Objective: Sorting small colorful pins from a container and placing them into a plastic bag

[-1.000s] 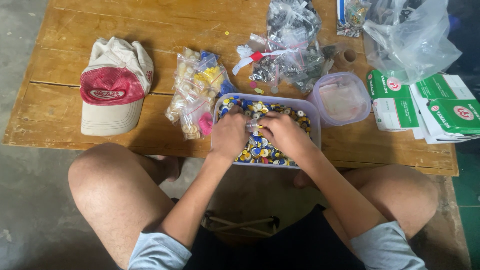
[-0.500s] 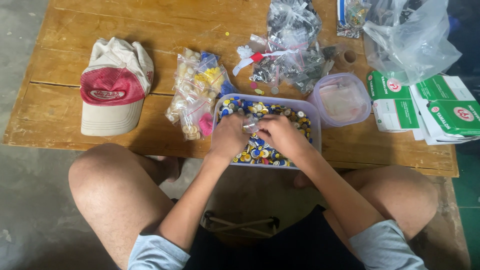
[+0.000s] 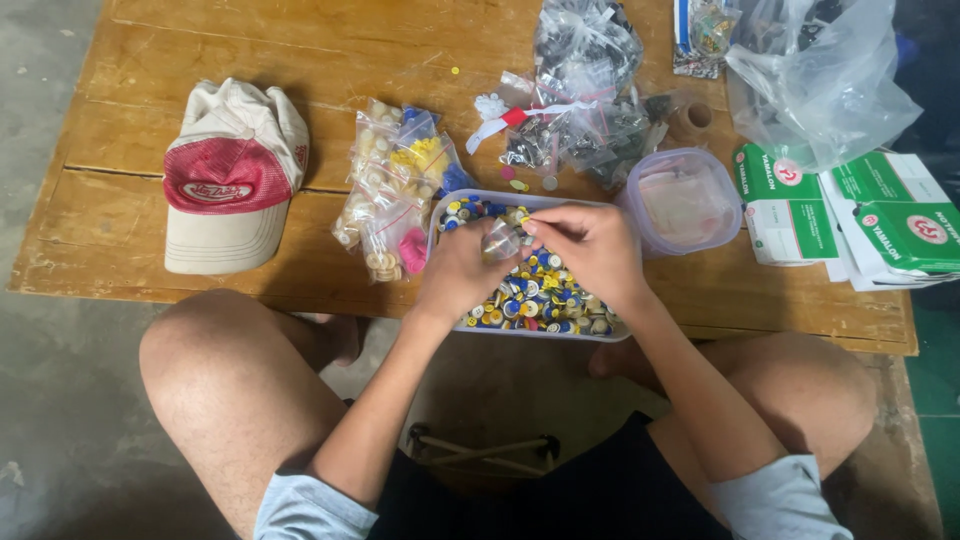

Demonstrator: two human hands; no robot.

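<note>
Your knees frame the near edge of the wooden table [image 3: 150, 240]. Just beyond them, your left hand [image 3: 455, 275] and right hand [image 3: 590, 245] meet over the clear tub [image 3: 435, 215] of mixed coloured buttons [image 3: 540, 300]. Between the two hands sits a small clear bag [image 3: 500, 240]: your left fingers are closed on its near side, your right thumb and fingertips pinch narrowly at its top edge. The bag hangs above the tub's middle, clear of the buttons below. Just left of the tub lie small packets of beads [image 3: 395, 200]; further left, well apart, rests a red and cream cap [image 3: 230, 175]. To the right, touching the tub, stands a round lidded container [image 3: 680, 200]. Beyond, tied plastic bags [image 3: 585, 90] and green and white boxes [image 3: 880, 215] occupy the far right.
</note>
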